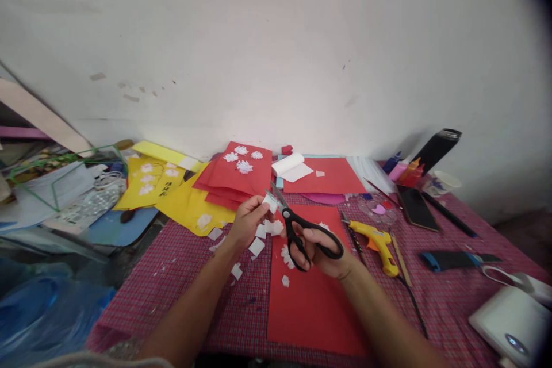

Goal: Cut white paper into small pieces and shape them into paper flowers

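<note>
Between the fingers of my left hand (249, 219) is a small piece of white paper (270, 202). My right hand (321, 250) has its fingers through the handles of black-handled scissors (290, 219). The scissor blades are parted, with their tips beside the white paper; whether they touch it I cannot tell. Below my hands lies a red paper sheet (313, 310) bearing white paper flower pieces (287, 256), partly hidden by the scissors and right hand. Loose white paper squares (257, 248) are scattered on the checked tablecloth (181, 282) near my left wrist.
Red sheets with white flowers (244, 167) and yellow painted papers (149, 184) lie at the back left. A white paper roll (288, 164) rests behind the scissors. On the right are a yellow glue gun (377, 241), a phone (416, 207), a black bottle (437, 152) and a utility knife (457, 260).
</note>
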Demonstrator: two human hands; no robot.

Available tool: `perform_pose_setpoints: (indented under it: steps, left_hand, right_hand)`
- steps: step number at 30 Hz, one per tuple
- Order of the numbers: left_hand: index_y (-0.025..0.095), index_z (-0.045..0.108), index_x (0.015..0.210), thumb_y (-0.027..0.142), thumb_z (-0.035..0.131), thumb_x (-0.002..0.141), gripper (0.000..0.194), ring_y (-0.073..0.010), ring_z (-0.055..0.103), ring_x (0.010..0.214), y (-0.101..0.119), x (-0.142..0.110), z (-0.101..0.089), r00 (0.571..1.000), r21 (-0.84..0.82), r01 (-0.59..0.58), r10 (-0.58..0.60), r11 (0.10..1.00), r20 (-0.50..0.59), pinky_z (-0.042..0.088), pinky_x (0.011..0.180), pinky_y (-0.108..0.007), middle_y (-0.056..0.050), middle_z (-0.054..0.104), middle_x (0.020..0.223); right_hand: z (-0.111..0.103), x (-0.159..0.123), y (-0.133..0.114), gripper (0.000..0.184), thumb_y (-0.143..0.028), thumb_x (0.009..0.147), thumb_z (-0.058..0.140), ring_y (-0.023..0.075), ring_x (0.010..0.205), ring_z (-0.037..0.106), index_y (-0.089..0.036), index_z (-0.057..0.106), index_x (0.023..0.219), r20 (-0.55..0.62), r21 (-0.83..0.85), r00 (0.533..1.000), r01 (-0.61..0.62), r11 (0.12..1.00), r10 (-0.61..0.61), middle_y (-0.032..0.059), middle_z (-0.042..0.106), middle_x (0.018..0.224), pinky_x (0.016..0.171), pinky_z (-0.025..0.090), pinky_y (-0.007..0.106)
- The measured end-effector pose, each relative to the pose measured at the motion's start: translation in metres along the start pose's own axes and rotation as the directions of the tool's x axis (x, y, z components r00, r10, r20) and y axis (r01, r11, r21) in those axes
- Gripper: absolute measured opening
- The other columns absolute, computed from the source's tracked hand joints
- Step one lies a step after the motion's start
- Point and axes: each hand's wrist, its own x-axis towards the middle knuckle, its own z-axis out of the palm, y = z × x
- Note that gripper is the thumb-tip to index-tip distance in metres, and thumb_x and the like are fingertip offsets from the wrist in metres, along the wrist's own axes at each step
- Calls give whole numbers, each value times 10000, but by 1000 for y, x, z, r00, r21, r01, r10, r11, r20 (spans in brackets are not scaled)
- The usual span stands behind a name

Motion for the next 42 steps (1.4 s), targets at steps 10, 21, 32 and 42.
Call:
perform_pose_setpoints:
  steps: [10,21,32,42]
  left_hand:
    - [142,643,808,220,720,776,114,-141,626,600,0,5,-1,998,-143,38,-46,989,-50,460,599,-244,-43,668,685]
    - [126,648,833,247,594,869,137,-148,626,650,10,9,-12,983,-543,142,-182,828,-21,527,657,-297,-51,648,716]
    - [125,652,809,254,542,901,192,-152,624,635,7,11,-14,980,-558,159,-199,814,-10,527,640,-304,-50,644,693]
    - [121,649,800,243,555,888,178,-161,634,647,8,9,-13,984,-546,159,-177,823,19,530,650,-304,-59,656,711]
  right_hand:
    - [-1,-2,-3,448,-498,895,533,118,462,472,-125,590,1136,-46,-23,998,38,999,-39,14,600,597,500,337,240]
    - [7,-2,-4,493,-500,875,595,113,478,522,-103,576,1168,0,-161,1000,4,987,-4,31,625,651,449,329,211]
    - [8,-1,-3,481,-506,867,603,115,481,534,-95,582,1115,-2,-209,1000,10,978,-11,34,627,643,438,365,205]
    - [9,0,-3,464,-494,867,607,109,474,534,-92,586,1097,-12,-207,1000,17,978,-20,37,630,640,434,359,197]
